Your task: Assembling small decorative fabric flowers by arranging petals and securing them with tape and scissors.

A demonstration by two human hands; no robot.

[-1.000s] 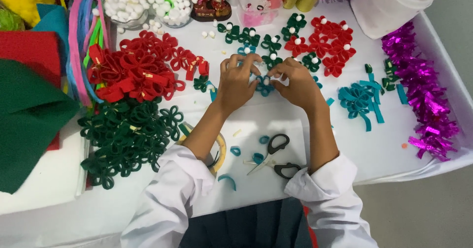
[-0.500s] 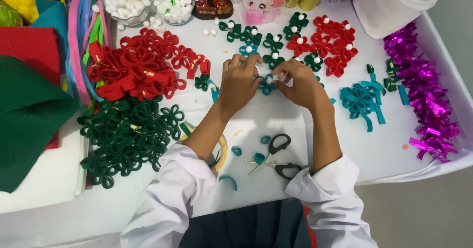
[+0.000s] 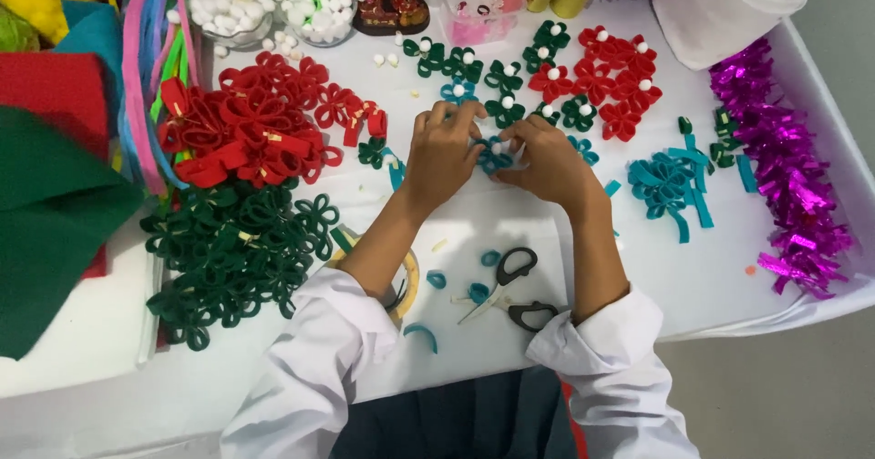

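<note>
White table (image 3: 720,286): carrying the whole lot, its bare cloth showing at 4 o'clock.

Green felt sheet (image 3: 46,231): lying folded at 9 o'clock, overhanging the table edge.

Pile of dark green felt loop flowers (image 3: 237,254): sitting at 8 o'clock, touching the red pile above it.

Pile of red felt loop flowers (image 3: 246,131): lying at 10 o'clock.

Purple tinsel garland (image 3: 784,167): running along the table edge at 3 o'clock.

Finished red and green flowers with white pompom centres (image 3: 592,81): spreading out at 1 o'clock.

Teal felt strips and loops (image 3: 670,185): lying at 3 o'clock, near the garland.

Left hand (image 3: 444,154): curling over at centre, fingertips pinching the teal flower's left side.

Right hand (image 3: 547,160): curling likewise, fingertips closing on the same flower from the right.

Scissors with black handles (image 3: 510,286): lying at 6 o'clock between the two forearms.

Teal felt flower (image 3: 493,155): sitting at centre, gripped between both hands just above the table; a white pompom (image 3: 497,147) is showing at its middle.
</note>
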